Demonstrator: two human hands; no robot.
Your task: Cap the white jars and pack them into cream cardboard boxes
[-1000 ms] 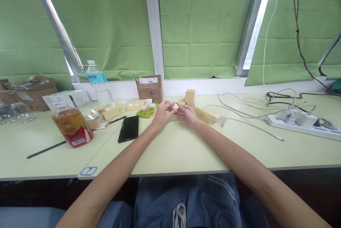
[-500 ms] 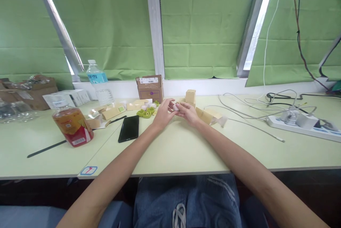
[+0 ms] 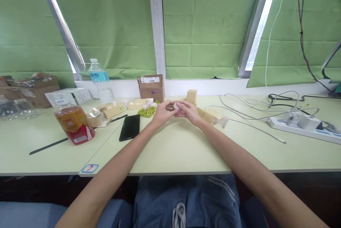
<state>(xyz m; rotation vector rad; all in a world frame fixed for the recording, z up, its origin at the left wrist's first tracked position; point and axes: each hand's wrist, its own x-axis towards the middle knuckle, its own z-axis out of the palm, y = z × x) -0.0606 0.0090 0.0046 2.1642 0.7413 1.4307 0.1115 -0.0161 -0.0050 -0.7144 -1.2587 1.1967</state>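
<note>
Above the middle of the table, my left hand [image 3: 163, 113] and my right hand [image 3: 188, 113] meet with fingers curled. Both grip a small white round piece [image 3: 175, 107] with a dark edge; its kind is too small to make out, and fingers cover much of it. Left of my left hand lie olive-green moulded pieces [image 3: 146, 112] with small white items beside them. Behind my right hand stands a small tan carton [image 3: 191, 96], and an opened tan carton [image 3: 205, 114] lies to its right.
A black phone [image 3: 129, 128] lies left of my left forearm. Farther left stand a red drink bottle [image 3: 76, 125] and a clear water bottle [image 3: 101, 82]. A brown box [image 3: 151, 88] is at the back. Cables and a white power strip [image 3: 306, 126] occupy the right.
My fingers have closed further around the small white piece and the right ones now cover more of it. The view has shifted slightly; the things on the table lie as before.
</note>
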